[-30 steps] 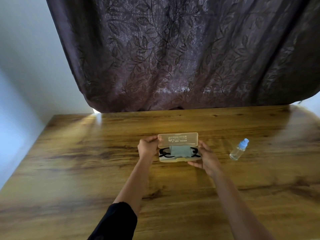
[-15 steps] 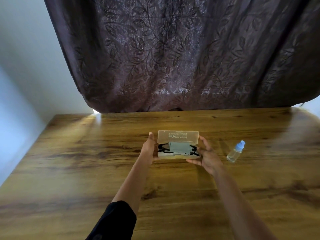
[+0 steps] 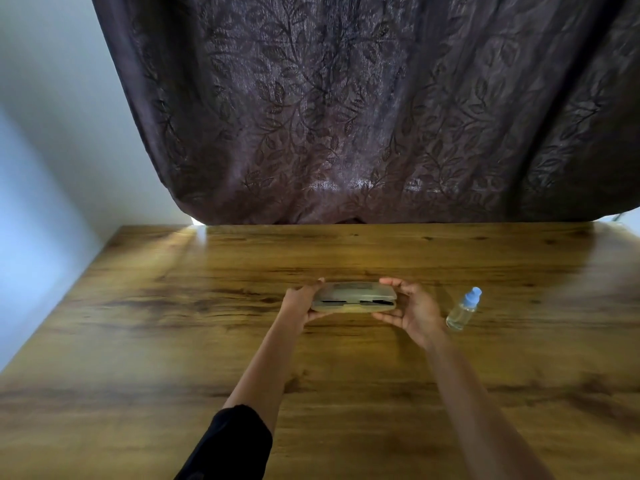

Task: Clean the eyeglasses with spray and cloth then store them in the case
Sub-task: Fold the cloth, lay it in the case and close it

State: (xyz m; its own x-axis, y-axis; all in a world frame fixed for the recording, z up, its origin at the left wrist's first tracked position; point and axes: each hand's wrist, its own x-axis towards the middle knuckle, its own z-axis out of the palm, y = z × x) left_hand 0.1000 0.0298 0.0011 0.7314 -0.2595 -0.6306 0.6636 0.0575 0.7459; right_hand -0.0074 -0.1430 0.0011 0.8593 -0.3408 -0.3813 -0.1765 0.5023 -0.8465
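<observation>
1. Background: a dark brown curtain [image 3: 363, 109] with a woven leaf pattern hangs behind the work surface. A pale wall [image 3: 52, 116] stands to its left.
2. Work surface: a glossy wooden table [image 3: 173, 341] with strong grain fills the lower half of the view.
3. Eyeglass case [image 3: 354, 297]: a translucent beige plastic case sits near the table's middle, long side toward the person. Its lid is lowered almost fully; a narrow dark slit shows along the front edge.
4. Case contents: dark shapes show through the slit. They are too small to tell apart as eyeglasses or cloth.
5. Left hand [image 3: 300, 304]: it grips the left end of the case. The thumb lies on the lid's top corner and the remaining fingers curl under the end, held close together.
6. Right hand [image 3: 412, 311]: it cups the right end of the case. The upper fingers rest on the lid's right corner, and the lower fingers extend below the base, loosely parted.
7. Sleeve [image 3: 228, 445]: a black sleeve covers the left arm near the elbow. The right forearm is bare.
8. Spray bottle [image 3: 463, 309]: a small clear bottle with a light blue cap stands on the table, leaning in this wide-angle view. It is just beside the right hand, not touching it.
</observation>
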